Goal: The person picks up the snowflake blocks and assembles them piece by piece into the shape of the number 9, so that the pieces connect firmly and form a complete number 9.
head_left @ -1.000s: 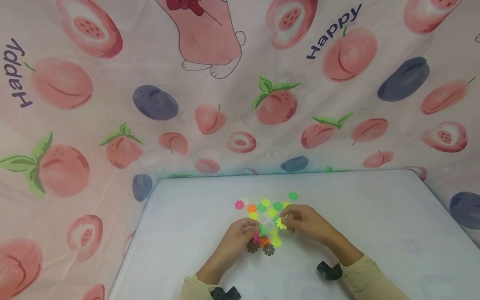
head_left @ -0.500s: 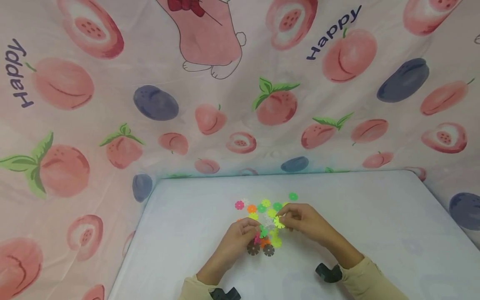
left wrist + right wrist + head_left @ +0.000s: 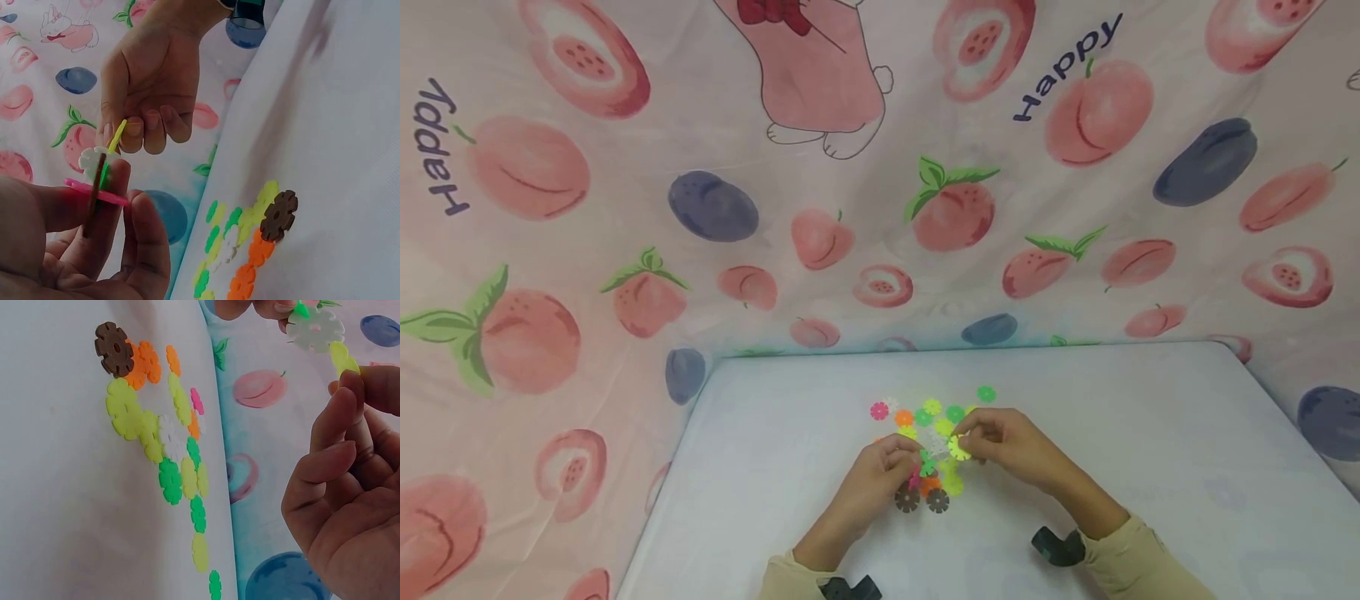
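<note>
Over the table my left hand (image 3: 874,473) grips a small cluster of joined, notched plastic snowflake discs. In the left wrist view the cluster shows a pink disc (image 3: 78,185), a brown disc (image 3: 95,194), a green disc (image 3: 105,177) and a white disc (image 3: 91,160). Between thumb and index finger, my right hand (image 3: 1011,443) pinches a yellow snowflake disc (image 3: 341,357). Its edge meets the rim of the white disc in the right wrist view; whether the notches are joined I cannot tell. My right hand's other fingers are curled.
Loose discs lie on the white table (image 3: 760,467) beyond and below my hands, among them a brown disc (image 3: 937,501), a green disc (image 3: 987,393) and a pink disc (image 3: 879,411). A fruit-patterned cloth (image 3: 880,183) rises behind the table.
The right hand has brought the yellow disc slightly left, closer to the cluster. My left hand has stayed nearly in place, with the cluster's green disc turned a little.
</note>
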The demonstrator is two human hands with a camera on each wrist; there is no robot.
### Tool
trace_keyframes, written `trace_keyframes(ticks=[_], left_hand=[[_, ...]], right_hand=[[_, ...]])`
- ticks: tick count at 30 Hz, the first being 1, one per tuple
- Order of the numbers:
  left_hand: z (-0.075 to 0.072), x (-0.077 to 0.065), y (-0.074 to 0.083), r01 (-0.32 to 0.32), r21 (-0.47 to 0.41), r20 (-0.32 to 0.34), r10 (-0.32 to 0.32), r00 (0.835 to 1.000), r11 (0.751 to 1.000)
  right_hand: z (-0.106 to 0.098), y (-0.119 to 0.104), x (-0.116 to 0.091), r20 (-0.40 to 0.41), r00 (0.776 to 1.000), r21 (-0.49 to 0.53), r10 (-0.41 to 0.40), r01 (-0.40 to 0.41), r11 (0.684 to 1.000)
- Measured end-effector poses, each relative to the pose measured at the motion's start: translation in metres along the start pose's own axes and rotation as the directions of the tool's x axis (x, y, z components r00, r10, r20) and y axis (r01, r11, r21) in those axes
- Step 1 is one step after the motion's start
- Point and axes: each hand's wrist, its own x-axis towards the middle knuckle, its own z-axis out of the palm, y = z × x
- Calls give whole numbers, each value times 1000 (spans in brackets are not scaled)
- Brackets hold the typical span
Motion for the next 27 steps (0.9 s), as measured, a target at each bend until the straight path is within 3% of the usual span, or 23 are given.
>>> trace_keyframes(ticks=[11, 27], left_hand=[[1, 0, 2, -11, 55, -38, 13, 999, 998], [4, -5, 7, -77, 178, -89, 94, 992, 981]], right_hand=[[2, 3, 1, -1, 998, -47, -58, 58, 997], [6, 0, -1, -31, 996, -72, -89, 87, 994]])
